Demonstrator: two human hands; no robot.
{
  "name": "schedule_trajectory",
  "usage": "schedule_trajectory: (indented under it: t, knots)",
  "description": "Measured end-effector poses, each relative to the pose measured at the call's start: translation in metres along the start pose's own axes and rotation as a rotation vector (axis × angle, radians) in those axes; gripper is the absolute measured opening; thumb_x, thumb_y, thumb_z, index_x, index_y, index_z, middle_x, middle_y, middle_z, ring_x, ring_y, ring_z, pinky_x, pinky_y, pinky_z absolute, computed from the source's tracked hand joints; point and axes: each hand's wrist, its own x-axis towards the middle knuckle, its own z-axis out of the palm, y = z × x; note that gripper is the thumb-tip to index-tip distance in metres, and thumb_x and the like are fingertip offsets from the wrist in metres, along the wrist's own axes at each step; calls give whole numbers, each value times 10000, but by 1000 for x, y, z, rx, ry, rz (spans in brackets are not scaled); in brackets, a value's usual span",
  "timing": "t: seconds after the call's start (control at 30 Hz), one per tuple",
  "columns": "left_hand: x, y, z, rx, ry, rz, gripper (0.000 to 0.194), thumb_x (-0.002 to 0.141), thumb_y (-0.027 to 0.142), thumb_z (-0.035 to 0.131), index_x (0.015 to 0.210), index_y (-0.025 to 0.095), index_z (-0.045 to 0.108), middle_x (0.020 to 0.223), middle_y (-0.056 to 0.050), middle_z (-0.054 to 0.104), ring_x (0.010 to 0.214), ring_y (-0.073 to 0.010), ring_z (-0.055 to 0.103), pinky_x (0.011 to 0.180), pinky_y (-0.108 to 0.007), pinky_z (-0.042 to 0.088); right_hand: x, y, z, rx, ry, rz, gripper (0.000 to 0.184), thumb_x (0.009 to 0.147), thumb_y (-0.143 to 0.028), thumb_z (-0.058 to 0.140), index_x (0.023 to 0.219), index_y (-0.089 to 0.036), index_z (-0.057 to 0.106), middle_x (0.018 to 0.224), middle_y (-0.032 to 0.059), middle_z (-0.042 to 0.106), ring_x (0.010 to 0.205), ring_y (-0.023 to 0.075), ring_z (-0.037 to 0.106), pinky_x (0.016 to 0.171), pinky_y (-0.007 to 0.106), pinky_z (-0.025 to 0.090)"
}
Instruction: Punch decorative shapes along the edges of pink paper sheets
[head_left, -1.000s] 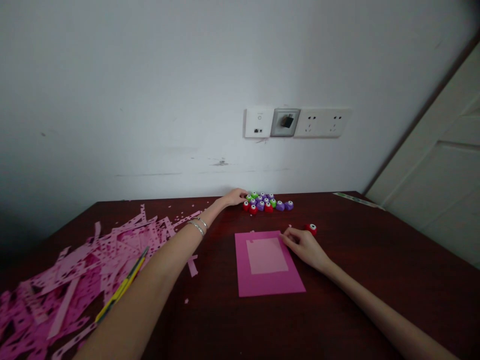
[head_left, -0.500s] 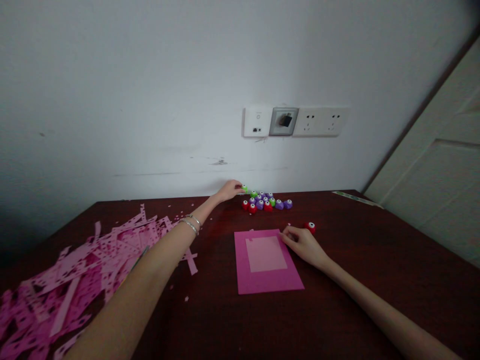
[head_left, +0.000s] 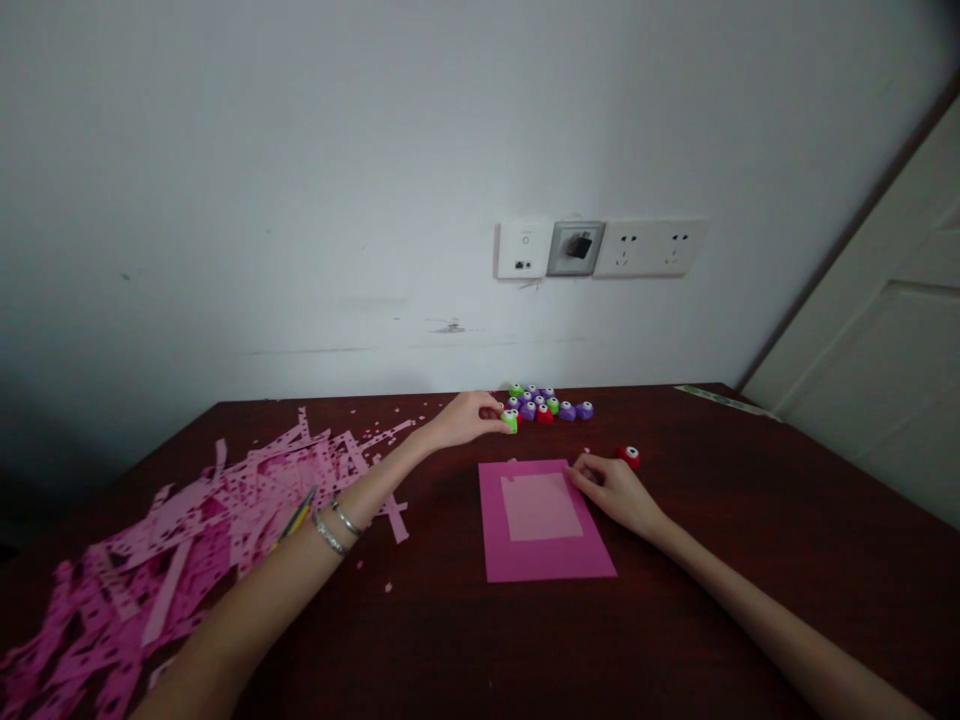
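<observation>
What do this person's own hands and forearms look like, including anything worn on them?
The left hand and right hand show no gloves, and no sleeves are visible. Two thin, silver-coloured metal bracelets circle the left wrist area; none shows on the right. Nail details are too small to tell.

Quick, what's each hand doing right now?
Left hand: closed, holding a green punch.
Right hand: fingers curled at the pink sheet's edge; grip cannot be told.

Dim light falls on the pale wall (head_left: pixel 337 180) (scuffed low down, I notice), with sockets (head_left: pixel 651 248) above the dark reddish table (head_left: pixel 712 560) and a panelled door (head_left: pixel 900 320) at right.
</observation>
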Motion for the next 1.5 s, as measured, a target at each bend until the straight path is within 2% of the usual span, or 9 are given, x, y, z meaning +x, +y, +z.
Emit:
schedule_trajectory:
  t: [0.13,0.23,0.57,1.03,1.17,1.23,1.33,1.43,1.5]
  knots:
    - [-11,1,24,72,-33,-6,246,674,412,636,743,177,653,770,-22,626,717,-142,529,657,-260,390,-1,-1,0,0,7,-5,250,811,-349,421,635,-189,500,560,-8,535,515,130,471,506,247,350]
    - [-15,-1,35,133,-60,9,255,678,421,636,744,174,650,779,-30,631,738,-154,533,675,-275,390,-1,-1,0,-11,8,0,260,813,-355,418,637,-187,507,569,-4,548,515,131,475,508,246,351]
    - [-23,-3,48,160,-61,-1,265,672,431,644,726,171,628,753,-25,617,753,-157,519,681,-278,389,1,5,2,-14,7,-19,248,810,-341,439,630,-188,515,550,-19,533,494,121,461,485,238,328]
    - [-23,-5,47,122,-118,11,296,626,438,675,768,184,620,749,-13,605,751,-157,509,675,-277,388,0,6,2,-30,8,-14,252,809,-355,444,627,-192,504,546,-20,522,501,125,463,497,243,333]
    - [-22,-4,38,102,-78,5,346,604,468,683,798,189,619,751,-12,593,735,-150,510,650,-265,390,0,6,2,36,8,5,269,816,-382,449,656,-184,536,600,-5,549,542,129,472,518,248,351]
    - [-21,-4,30,73,-77,-21,300,645,453,654,761,178,625,733,-16,594,693,-136,513,619,-250,390,0,4,0,97,8,19,271,818,-394,452,696,-178,560,635,5,562,569,133,480,532,250,369]
    - [-21,-2,17,41,-189,-65,219,701,372,604,709,156,644,700,-22,612,630,-118,523,575,-231,379,4,-3,-8,134,-43,2,241,808,-381,477,789,-173,599,692,20,582,601,137,491,543,251,393]
    - [-23,2,11,40,-318,-94,200,698,326,590,706,139,662,673,-26,629,600,-113,536,560,-223,374,12,-12,-20,43,-129,-59,202,781,-340,520,830,-175,626,781,38,602,631,137,508,566,253,409]
    - [-24,5,11,45,-376,-110,210,689,329,594,696,131,664,648,-27,628,580,-107,531,552,-221,368,19,-18,-26,-32,-232,-86,192,751,-320,557,838,-170,639,821,49,616,661,143,531,594,256,417]
